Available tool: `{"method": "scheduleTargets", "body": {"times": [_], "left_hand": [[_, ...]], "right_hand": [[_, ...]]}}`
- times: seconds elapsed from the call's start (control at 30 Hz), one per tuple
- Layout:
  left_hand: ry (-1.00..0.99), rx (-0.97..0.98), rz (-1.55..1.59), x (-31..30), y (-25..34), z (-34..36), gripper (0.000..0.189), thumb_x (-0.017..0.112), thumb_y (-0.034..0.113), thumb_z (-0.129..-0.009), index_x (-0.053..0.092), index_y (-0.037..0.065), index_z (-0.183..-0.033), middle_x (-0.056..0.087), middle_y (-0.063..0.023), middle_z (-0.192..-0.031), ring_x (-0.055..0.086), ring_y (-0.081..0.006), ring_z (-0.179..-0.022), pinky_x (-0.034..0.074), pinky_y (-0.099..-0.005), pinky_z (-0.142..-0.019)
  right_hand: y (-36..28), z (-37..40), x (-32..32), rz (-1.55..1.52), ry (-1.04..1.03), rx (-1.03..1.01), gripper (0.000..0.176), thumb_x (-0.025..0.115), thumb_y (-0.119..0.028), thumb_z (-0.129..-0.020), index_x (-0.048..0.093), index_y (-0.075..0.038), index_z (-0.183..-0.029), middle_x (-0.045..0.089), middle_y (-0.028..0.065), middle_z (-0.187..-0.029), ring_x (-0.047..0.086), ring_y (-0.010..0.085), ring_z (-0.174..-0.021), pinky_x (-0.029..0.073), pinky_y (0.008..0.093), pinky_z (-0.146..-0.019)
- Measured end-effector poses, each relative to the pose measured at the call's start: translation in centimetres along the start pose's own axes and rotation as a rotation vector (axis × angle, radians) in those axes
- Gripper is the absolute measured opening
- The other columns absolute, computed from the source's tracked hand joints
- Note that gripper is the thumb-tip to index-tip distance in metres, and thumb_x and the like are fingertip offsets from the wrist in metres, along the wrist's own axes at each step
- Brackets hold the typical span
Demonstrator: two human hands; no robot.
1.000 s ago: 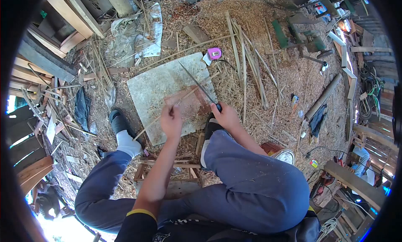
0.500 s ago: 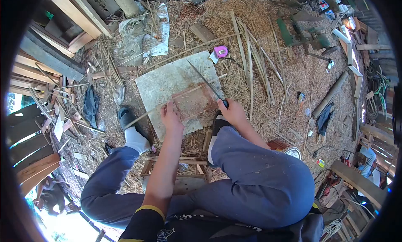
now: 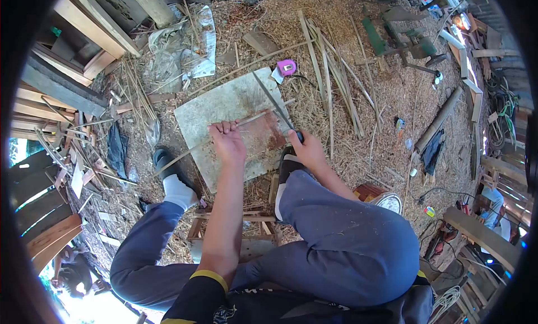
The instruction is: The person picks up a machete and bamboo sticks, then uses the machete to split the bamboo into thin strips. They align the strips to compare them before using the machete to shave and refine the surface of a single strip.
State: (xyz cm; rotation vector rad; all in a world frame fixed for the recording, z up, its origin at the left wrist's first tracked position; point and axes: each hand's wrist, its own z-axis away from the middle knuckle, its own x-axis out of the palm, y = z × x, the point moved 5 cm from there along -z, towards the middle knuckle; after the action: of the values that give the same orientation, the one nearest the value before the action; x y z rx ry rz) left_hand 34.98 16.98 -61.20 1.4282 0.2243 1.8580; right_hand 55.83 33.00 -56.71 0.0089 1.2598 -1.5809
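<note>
Shaving-strewn floor (image 3: 356, 167). Your left hand (image 3: 228, 145) curls round a stick (image 3: 252, 118); your right hand (image 3: 310, 151) grips a knife (image 3: 272, 103). Shirt (image 3: 263, 304) lettering unreadable.

no legible txt, white lettering (image 3: 256, 291) on blk shirt (image 3: 193, 297) too cut off to read, pale label (image 3: 288, 68) on pink tape meas. (image 3: 284, 63) too sm. to make out

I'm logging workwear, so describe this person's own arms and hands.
The left hand and right hand wear no gloves. The left arm has a short black sleeve with a yellow hem band; the right arm shows bare, any sleeve there unclear.
</note>
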Motion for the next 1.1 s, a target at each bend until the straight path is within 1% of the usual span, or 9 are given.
{"method": "scheduleTargets", "body": {"times": [0.1, 0.2, 0.3, 0.4, 0.6, 0.7, 0.8, 1.0, 1.1], "left_hand": [[-0.024, 0.033, -0.009, 1.5, 0.3, 0.6, 0.05, 0.037, 0.054, -0.11, 0.036, 0.013, -0.081, 0.033, -0.0002, -0.071, 0.038, -0.0195, -0.071, 0.042, -0.0443, -0.09], [-0.049, 0.0, 0.024, 1.9, 0.0, 0.9, 0.053, 0.03, 0.057, -0.111, 0.035, 0.014, -0.08, 0.033, -0.0016, -0.073, 0.037, -0.0201, -0.072, 0.041, -0.042, -0.086], [-0.06, 0.035, 0.017, 2.0, -0.3, 0.9, 0.054, 0.033, 0.059, -0.109, 0.035, 0.014, -0.079, 0.033, -0.0011, -0.074, 0.037, -0.0199, -0.073, 0.04, -0.0409, -0.083], [-0.11, 0.053, 0.016, 2.1, -0.4, 1.0, 0.051, 0.038, 0.056, -0.109, 0.035, 0.014, -0.079, 0.034, -0.0009, -0.075, 0.037, -0.0198, -0.073, 0.039, -0.0416, -0.084], [-0.109, 0.079, -0.034, 2.3, -0.3, 1.6, 0.05, 0.04, 0.054, -0.109, 0.034, 0.014, -0.079, 0.031, -0.0003, -0.073, 0.034, -0.018, -0.071, 0.04, -0.041, -0.084], [-0.134, 0.081, -0.043, 2.2, -0.3, 2.0, 0.046, 0.042, 0.049, -0.109, 0.036, 0.014, -0.08, 0.035, -0.0011, -0.075, 0.039, -0.0198, -0.074, 0.04, -0.0421, -0.088], [-0.168, 0.075, -0.043, 1.9, -0.3, 1.9, 0.046, 0.043, 0.049, -0.109, 0.036, 0.014, -0.08, 0.035, -0.0012, -0.075, 0.039, -0.0198, -0.074, 0.041, -0.043, -0.089], [-0.163, 0.069, -0.056, 2.1, -0.3, 2.2, 0.047, 0.043, 0.049, -0.109, 0.036, 0.013, -0.079, 0.035, -0.0016, -0.075, 0.039, -0.0201, -0.075, 0.041, -0.0428, -0.088], [-0.103, 0.057, -0.073, 1.9, -0.3, 2.4, 0.049, 0.04, 0.051, -0.11, 0.034, 0.013, -0.08, 0.03, -0.0013, -0.075, 0.035, -0.0193, -0.074, 0.041, -0.0433, -0.089]], "right_hand": [[0.2, -0.4, -0.3, -0.018, 0.008, 0.004, 0.059, 0.058, -0.054, -0.098, 0.068, 0.003, -0.089, 0.066, 0.0276, -0.074, 0.067, 0.047, -0.074, 0.051, 0.0516, -0.067], [0.5, -0.7, -0.1, 0.046, 0.003, -0.006, 0.059, 0.058, -0.054, -0.098, 0.067, 0.003, -0.086, 0.065, 0.0267, -0.071, 0.067, 0.0472, -0.072, 0.051, 0.0519, -0.065], [0.6, -0.6, 0.1, 0.02, 0.014, -0.021, 0.059, 0.058, -0.054, -0.098, 0.066, 0.003, -0.084, 0.065, 0.0267, -0.071, 0.066, 0.0474, -0.071, 0.05, 0.0524, -0.065], [0.2, -0.7, 0.0, 0.055, 0.005, -0.023, 0.059, 0.058, -0.054, -0.098, 0.066, 0.003, -0.084, 0.064, 0.027, -0.07, 0.066, 0.0475, -0.07, 0.05, 0.0525, -0.065], [0.0, -0.3, -0.1, 0.032, 0.016, -0.036, 0.058, 0.058, -0.052, -0.099, 0.065, 0.003, -0.082, 0.063, 0.0266, -0.068, 0.065, 0.0467, -0.068, 0.05, 0.0519, -0.063], [-0.1, -0.3, -0.2, 0.06, 0.023, -0.054, 0.058, 0.058, -0.052, -0.099, 0.065, 0.003, -0.082, 0.062, 0.0261, -0.066, 0.065, 0.0466, -0.067, 0.049, 0.0519, -0.063], [-0.6, 0.5, -0.4, -0.032, 0.033, -0.079, 0.058, 0.058, -0.051, -0.099, 0.066, 0.003, -0.082, 0.062, 0.026, -0.066, 0.065, 0.0471, -0.066, 0.049, 0.0521, -0.062], [0.3, -0.5, 0.5, 0.078, 0.049, -0.083, 0.055, 0.06, -0.049, -0.098, 0.067, 0.004, -0.083, 0.063, 0.0274, -0.069, 0.066, 0.0478, -0.069, 0.051, 0.052, -0.064], [0.5, -0.6, 0.4, 0.054, 0.029, -0.072, 0.055, 0.06, -0.048, -0.098, 0.067, 0.004, -0.084, 0.064, 0.0277, -0.07, 0.066, 0.0479, -0.07, 0.052, 0.0524, -0.065]]}}
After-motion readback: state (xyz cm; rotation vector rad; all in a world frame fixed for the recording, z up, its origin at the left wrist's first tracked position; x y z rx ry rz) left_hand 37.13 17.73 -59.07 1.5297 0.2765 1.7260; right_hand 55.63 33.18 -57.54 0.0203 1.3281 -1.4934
